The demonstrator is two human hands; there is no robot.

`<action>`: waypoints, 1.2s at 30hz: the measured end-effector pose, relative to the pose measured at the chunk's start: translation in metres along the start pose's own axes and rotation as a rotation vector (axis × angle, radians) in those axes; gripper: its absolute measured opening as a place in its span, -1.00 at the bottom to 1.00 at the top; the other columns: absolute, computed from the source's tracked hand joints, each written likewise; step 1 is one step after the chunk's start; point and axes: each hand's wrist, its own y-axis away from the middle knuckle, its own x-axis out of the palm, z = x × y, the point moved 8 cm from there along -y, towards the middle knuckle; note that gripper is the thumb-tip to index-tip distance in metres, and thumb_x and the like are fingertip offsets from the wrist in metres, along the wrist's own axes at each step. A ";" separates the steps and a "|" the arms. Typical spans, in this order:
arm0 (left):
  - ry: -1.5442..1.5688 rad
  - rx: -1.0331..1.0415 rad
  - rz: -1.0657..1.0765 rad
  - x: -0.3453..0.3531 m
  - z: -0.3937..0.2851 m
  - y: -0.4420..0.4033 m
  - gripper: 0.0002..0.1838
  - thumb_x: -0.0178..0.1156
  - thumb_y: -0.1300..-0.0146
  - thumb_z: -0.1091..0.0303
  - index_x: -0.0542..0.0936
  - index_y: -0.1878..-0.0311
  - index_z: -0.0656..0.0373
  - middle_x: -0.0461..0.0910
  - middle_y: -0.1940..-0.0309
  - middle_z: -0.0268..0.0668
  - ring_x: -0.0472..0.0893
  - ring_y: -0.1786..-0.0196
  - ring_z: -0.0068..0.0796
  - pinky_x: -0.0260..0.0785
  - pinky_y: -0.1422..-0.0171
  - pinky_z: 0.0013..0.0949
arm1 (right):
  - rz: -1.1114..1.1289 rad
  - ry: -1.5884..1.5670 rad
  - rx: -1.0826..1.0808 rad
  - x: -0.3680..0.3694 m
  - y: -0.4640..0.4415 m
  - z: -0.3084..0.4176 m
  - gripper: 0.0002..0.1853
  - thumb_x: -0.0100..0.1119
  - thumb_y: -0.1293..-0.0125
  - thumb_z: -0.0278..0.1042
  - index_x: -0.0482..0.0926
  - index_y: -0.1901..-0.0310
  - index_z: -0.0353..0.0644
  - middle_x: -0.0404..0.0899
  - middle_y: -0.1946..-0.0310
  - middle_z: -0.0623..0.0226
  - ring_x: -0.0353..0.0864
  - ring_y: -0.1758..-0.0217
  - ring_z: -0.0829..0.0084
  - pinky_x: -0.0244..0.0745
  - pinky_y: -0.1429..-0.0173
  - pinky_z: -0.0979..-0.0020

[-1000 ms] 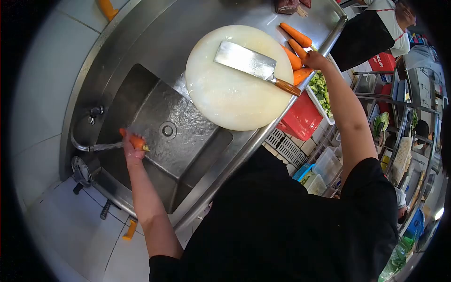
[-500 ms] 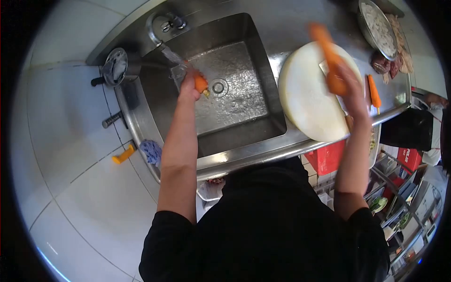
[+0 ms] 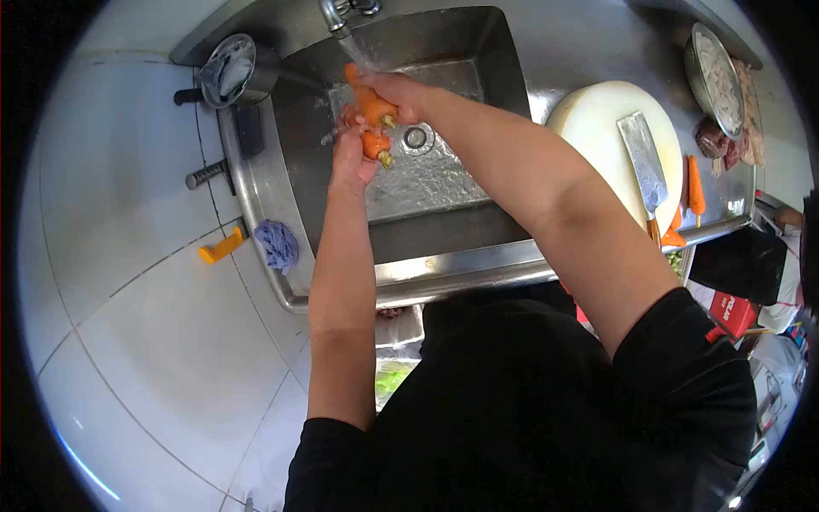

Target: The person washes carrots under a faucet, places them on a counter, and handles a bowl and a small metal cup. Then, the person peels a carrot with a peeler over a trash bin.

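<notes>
Under the running faucet [image 3: 335, 19], my left hand [image 3: 350, 157] is closed on a wet carrot [image 3: 374, 145] over the metal sink [image 3: 444, 230]. Just above it, my right hand [image 3: 399, 96] grips a second carrot [image 3: 374, 107], and the two carrots are side by side. Water falls around both hands. To the right, a cleaver [image 3: 644, 162] lies on the round white cutting board [image 3: 589, 119], its wooden handle toward the counter's front edge. More carrots [image 3: 695, 188] rest on the counter right of the board.
A metal pot [image 3: 230, 72] stands left of the sink, with a blue cloth [image 3: 276, 246] at the sink's left corner. A bowl of pale pieces [image 3: 718, 81] and some dark meat [image 3: 711, 138] are at the far right. Another person [image 3: 751, 264] stands beyond the counter's right end.
My right hand has carried a carrot from the counter, over the board, into the sink beside my left hand. My left hand still holds its carrot. The view has swung right.
</notes>
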 end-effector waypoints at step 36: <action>-1.049 0.108 0.303 0.210 0.024 0.000 -0.29 0.22 -0.18 -0.15 0.44 -0.18 0.26 0.53 0.13 -0.27 0.54 0.13 -0.43 0.36 0.07 -0.39 | -1.270 1.197 0.038 -0.397 0.604 -0.010 -0.38 0.41 -0.02 -0.19 0.43 -0.12 -0.20 0.59 0.04 0.06 0.57 -0.07 0.20 0.46 -0.14 0.29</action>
